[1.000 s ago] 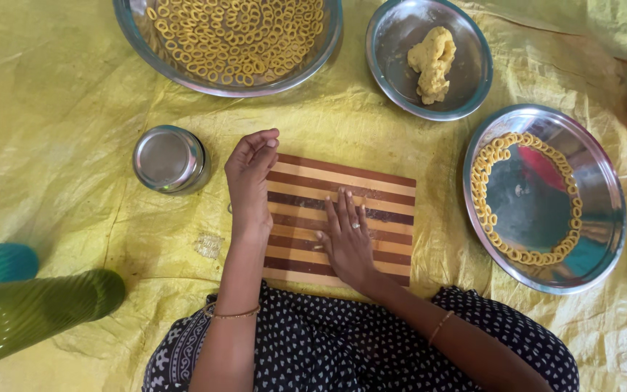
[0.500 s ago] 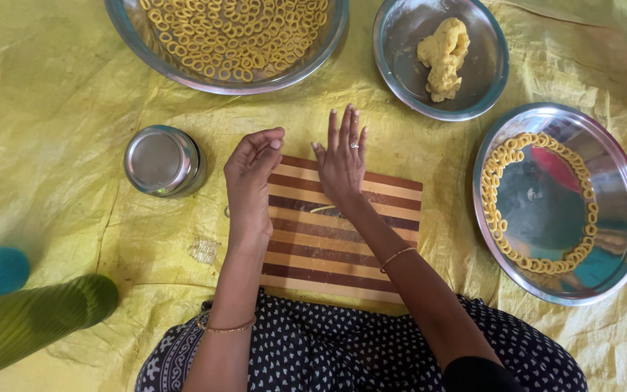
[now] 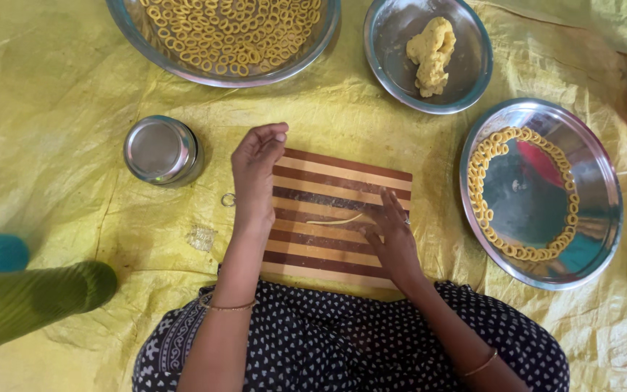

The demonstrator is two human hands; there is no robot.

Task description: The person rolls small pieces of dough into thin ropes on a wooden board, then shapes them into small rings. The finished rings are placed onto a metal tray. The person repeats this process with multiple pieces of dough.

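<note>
A striped wooden board [image 3: 328, 181] lies on the yellow sheet in front of me. My right hand [image 3: 391, 232] lies flat on the board's right part, fingers spread, touching a thin rolled dough strand [image 3: 335, 219]. My left hand [image 3: 255, 170] hovers over the board's left edge with its fingers curled and pinched together; what they pinch is too small to see. A small dough ring [image 3: 228, 199] lies on the sheet just left of the board.
A large steel bowl [image 3: 146, 54] full of dough rings sits at the top. A smaller steel bowl [image 3: 393, 80] holds a dough lump [image 3: 431, 51]. A steel plate [image 3: 604, 218] with rings along its rim is right. A steel cup [image 3: 161, 149] stands left; a green-clad leg [image 3: 30, 301] lies far left.
My right hand slid forward to the board's far edge, then came back toward me, rolling the dough strand thinner. My left hand stayed put with curled fingers.
</note>
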